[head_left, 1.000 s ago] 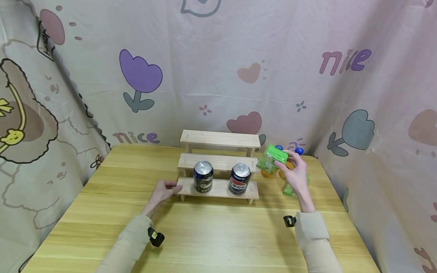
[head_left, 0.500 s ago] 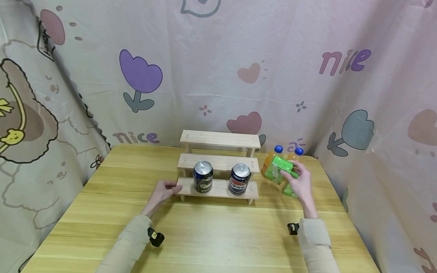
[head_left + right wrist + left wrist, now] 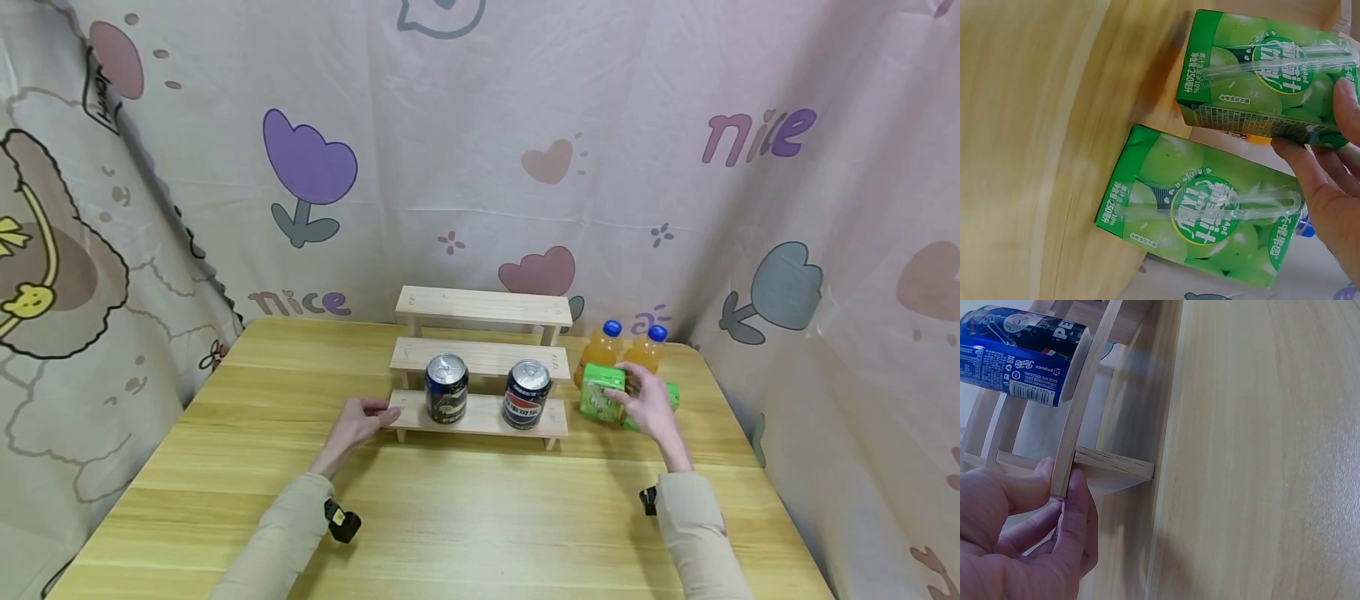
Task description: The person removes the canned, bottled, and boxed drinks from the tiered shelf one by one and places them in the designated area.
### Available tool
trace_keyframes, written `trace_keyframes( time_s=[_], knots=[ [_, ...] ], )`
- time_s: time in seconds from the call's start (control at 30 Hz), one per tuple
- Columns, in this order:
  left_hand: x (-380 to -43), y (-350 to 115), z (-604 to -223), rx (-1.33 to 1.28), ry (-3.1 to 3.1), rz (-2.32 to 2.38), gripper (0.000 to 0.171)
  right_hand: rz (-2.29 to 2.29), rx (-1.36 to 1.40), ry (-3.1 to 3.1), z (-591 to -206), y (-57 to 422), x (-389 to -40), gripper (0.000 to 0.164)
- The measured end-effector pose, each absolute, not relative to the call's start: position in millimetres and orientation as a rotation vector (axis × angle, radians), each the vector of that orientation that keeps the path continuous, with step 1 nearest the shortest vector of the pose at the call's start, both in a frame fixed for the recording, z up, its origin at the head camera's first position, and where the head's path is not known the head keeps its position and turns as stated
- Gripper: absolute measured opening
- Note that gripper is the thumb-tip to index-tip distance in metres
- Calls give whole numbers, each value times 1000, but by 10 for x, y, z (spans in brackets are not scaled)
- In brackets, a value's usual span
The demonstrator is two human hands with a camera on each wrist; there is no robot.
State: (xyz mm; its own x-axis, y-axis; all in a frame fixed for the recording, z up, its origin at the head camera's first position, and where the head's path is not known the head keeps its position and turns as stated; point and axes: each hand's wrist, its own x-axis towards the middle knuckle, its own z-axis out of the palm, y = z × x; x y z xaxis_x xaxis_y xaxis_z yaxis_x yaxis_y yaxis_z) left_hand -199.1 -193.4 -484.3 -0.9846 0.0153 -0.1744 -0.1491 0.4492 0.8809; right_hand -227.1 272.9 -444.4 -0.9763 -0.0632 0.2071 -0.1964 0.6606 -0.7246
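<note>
My left hand (image 3: 362,422) pinches the left end of the lowest step of a three-tier wooden shelf (image 3: 480,358). In the left wrist view the thumb lies on top of that board (image 3: 1067,447) and the fingers are beneath it. My right hand (image 3: 651,407) grips a green juice box (image 3: 602,393) by its upper end, right of the shelf. In the right wrist view this held juice box (image 3: 1260,69) is upright beside a second green juice box (image 3: 1200,206) with a straw on its front. The hand partly hides the second box in the head view.
Two dark blue cola cans, a left can (image 3: 446,389) and a right can (image 3: 527,393), stand on the lowest step. Two orange drink bottles with blue caps, a left bottle (image 3: 602,343) and a right bottle (image 3: 645,350), stand behind the juice boxes. A patterned curtain (image 3: 465,167) backs the table.
My right hand has brought the juice box down from above the bottles to a spot in front of them, turning it from tilted to upright. The left hand stays on the shelf.
</note>
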Motion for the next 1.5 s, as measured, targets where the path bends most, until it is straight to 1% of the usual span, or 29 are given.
trace_keyframes(
  time_s=[0.13,0.27,0.37,0.53,0.9,1.03,1.13,1.37,1.43,1.5],
  knots=[
    [-1987,-1927,-4836,-141,2527,1564,49,1213,244,-2713,-4491,2720,-2295,42],
    [-1992,-1900,-4838,-177,2521,1554,44,1175,283,-2721,-4513,2717,-2307,39],
    [-1998,-1893,-4837,-197,2526,1547,41,1125,301,-2738,-4502,2721,-2301,41],
    [-1994,-1900,-4837,-195,2525,1547,41,1017,314,-2786,-4456,2746,-2294,50],
    [-1987,-1903,-4841,-185,2527,1548,41,916,274,-2840,-4349,2741,-2211,61],
    [-1989,-1900,-4857,-179,2531,1553,41,844,278,-2739,-4365,2672,-2110,60],
    [-1987,-1894,-4859,-182,2538,1548,42,794,261,-2650,-4407,2585,-2027,55],
    [-1997,-1892,-4867,-187,2526,1573,41,1009,282,-2495,-4457,2303,-1920,46],
    [-1997,-1895,-4865,-181,2527,1573,41,1104,294,-2475,-4457,2221,-1909,47],
    [-1995,-1897,-4865,-174,2529,1574,41,1191,300,-2480,-4462,2154,-1898,51]
  ],
)
